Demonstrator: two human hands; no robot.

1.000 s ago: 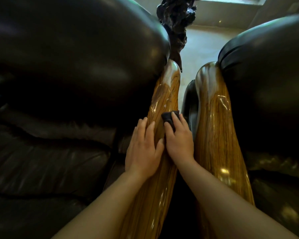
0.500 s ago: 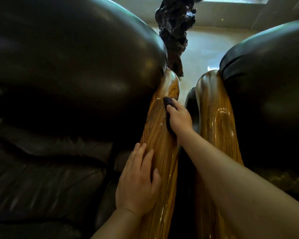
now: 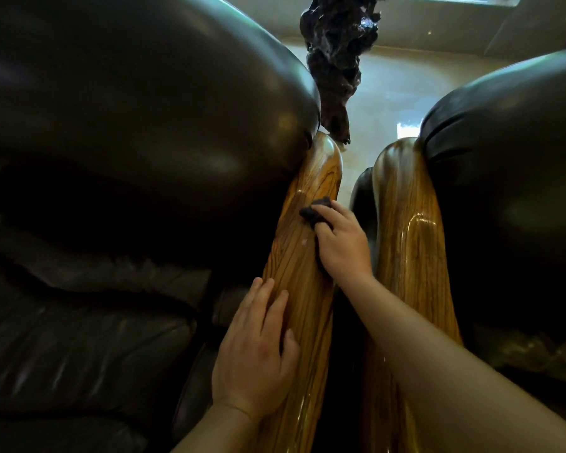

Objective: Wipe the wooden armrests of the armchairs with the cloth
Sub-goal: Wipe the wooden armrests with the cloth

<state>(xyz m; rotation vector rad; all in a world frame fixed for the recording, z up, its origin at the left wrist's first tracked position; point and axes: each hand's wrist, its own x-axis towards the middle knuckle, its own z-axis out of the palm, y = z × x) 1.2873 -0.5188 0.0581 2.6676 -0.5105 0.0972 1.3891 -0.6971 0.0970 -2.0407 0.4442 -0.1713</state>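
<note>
Two glossy wooden armrests run side by side away from me: the left armrest point(image 3: 307, 269) belongs to the left dark leather armchair point(image 3: 128, 125), the right armrest point(image 3: 409, 243) to the right armchair point(image 3: 510, 152). My right hand point(image 3: 340, 243) presses a small dark cloth point(image 3: 316, 212) onto the upper part of the left armrest, fingers curled over it. My left hand point(image 3: 255, 351) lies flat on the same armrest nearer to me, fingers spread, holding nothing.
A dark gnarled carved wood piece point(image 3: 335, 60) stands just beyond the armrest tips. Pale shiny floor point(image 3: 392, 93) shows between the chairs. A narrow dark gap separates the two armrests. The left chair's seat cushion point(image 3: 79, 338) lies at lower left.
My right hand slid the cloth farther up the left armrest over the last second, then stayed near that spot. My left hand dropped back toward me along the armrest.
</note>
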